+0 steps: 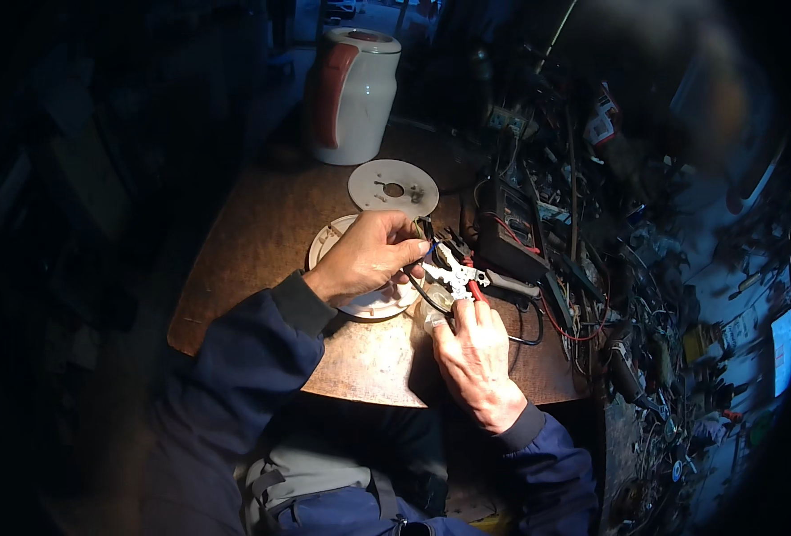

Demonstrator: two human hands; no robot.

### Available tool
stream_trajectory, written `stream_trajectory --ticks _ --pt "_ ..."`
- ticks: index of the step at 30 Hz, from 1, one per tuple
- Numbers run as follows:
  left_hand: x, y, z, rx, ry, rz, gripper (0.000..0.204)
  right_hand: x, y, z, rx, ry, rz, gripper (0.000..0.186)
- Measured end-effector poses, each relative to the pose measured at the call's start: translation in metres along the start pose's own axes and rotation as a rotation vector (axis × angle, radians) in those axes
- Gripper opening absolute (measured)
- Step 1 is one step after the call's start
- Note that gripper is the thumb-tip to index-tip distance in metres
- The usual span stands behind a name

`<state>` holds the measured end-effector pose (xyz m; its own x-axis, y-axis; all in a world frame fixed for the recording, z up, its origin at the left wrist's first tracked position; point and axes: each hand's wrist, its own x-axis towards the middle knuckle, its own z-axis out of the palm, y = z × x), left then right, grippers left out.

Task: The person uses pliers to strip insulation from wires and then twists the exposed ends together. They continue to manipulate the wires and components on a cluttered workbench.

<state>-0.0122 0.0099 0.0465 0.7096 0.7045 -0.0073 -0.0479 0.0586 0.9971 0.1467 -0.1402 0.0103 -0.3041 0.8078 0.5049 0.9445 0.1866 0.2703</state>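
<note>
My left hand [369,257] pinches a dark cable [413,288] near its end, where a small blue wire shows by the thumb. My right hand [474,366] is closed on a silver wire stripper [454,272] with red handles, its jaws close to my left fingertips. Under my left hand lies a white round base [378,304]. Behind it rests a pale round plate [369,183] with a centre hole. A small translucent object [433,314] sits beside my right hand, partly hidden.
A white kettle [365,112] with a red handle stands at the back of the wooden table [226,268]. A dark multimeter [504,237] with red leads and pliers [521,286] lie to the right. Beyond, tangled tools and wires [637,339] crowd the right side.
</note>
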Motion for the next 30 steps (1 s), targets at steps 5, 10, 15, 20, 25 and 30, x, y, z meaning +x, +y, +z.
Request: stream_trajectory --ticks 5,10,15,20,25,30 --pt "0.005 -0.010 -0.002 -0.033 0.019 0.080 0.014 -0.006 0.006 0.001 0.120 0.050 -0.060 0.010" --pt "0.004 -0.008 -0.003 0.067 0.038 0.047 0.013 -0.007 0.007 -0.005 0.274 0.043 -0.029 0.016" --pt "0.004 -0.006 -0.002 0.079 0.048 0.039 0.014 -0.012 0.010 -0.010 0.435 0.121 -0.004 0.022" --pt "0.005 -0.009 -0.002 0.088 0.041 0.046 0.016 -0.013 0.012 -0.013 0.479 0.118 0.003 0.024" --pt "0.005 -0.008 -0.001 0.065 0.023 0.037 0.015 -0.012 0.014 -0.015 0.364 0.003 -0.011 0.023" --pt "0.003 -0.004 -0.001 0.068 0.009 0.029 0.014 -0.011 0.008 -0.010 0.208 -0.017 -0.032 0.018"
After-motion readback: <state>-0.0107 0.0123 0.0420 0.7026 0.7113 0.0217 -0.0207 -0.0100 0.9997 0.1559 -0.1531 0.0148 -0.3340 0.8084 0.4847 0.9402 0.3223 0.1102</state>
